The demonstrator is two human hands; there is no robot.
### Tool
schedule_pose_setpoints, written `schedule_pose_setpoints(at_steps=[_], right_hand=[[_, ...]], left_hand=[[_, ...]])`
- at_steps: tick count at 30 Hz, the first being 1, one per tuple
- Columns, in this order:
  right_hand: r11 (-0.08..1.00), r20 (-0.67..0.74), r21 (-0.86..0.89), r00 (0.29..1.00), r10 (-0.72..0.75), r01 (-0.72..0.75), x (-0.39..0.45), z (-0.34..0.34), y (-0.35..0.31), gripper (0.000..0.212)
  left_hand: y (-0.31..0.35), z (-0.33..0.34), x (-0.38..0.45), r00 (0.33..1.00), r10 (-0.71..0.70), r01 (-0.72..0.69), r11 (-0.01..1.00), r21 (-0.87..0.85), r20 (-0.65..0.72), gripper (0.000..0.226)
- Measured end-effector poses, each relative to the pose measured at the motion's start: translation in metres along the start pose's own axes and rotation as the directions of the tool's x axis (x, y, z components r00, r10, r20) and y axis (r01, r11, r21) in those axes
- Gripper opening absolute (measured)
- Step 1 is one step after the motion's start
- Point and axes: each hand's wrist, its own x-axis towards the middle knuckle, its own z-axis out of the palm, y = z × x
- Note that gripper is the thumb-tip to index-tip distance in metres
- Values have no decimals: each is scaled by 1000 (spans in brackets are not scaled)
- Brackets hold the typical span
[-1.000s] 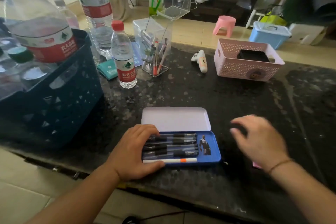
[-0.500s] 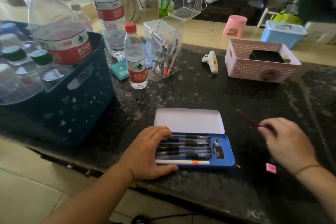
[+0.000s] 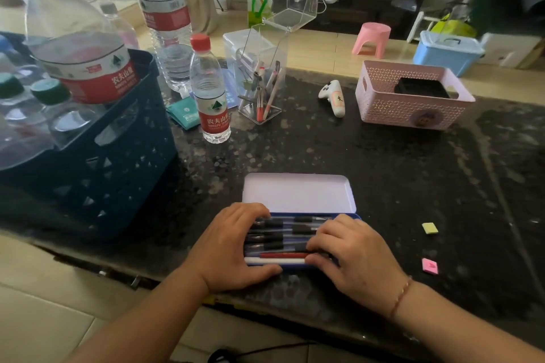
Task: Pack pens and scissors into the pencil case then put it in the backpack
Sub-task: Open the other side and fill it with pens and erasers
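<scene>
An open blue pencil case (image 3: 298, 193) lies near the counter's front edge, its white lid folded back. Several black pens (image 3: 295, 228) lie side by side in its tray. In front of them are a red pen (image 3: 283, 255) and a white pen (image 3: 274, 260). My left hand (image 3: 233, 247) grips the case's left end, fingers over the pens and thumb on the front rim. My right hand (image 3: 354, 256) covers the right end, its fingertips closed on the red pen's right end.
A dark blue crate (image 3: 97, 168) of water bottles stands at the left. A small bottle (image 3: 211, 91) and a clear pen holder (image 3: 262, 82) stand behind the case. A white controller (image 3: 334, 97) and a pink basket (image 3: 410, 97) are back right. Yellow (image 3: 429, 228) and pink (image 3: 429, 266) erasers lie right.
My right hand picked up the red pen from the counter at the right and brought it left into the case. My left hand stayed on the case.
</scene>
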Motion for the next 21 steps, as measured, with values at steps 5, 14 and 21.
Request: schedule_pose_setpoints(at_steps=[5,14,21], right_hand=[[964,-28,-44,965,260,-261,-10,-28,50,22],[808,303,-48,762,572,-587,-59,-55,138,35],[870,163,289,916,366,-399,-22,-54,80,22]], left_hand=[[-1,1,-1,1000,-4,4,1000,-8,0,76],[-2,2,0,1000,-1,1,1000,-22,-9,76],[-2,2,0,1000,-14,15,1000,-23,7,77]])
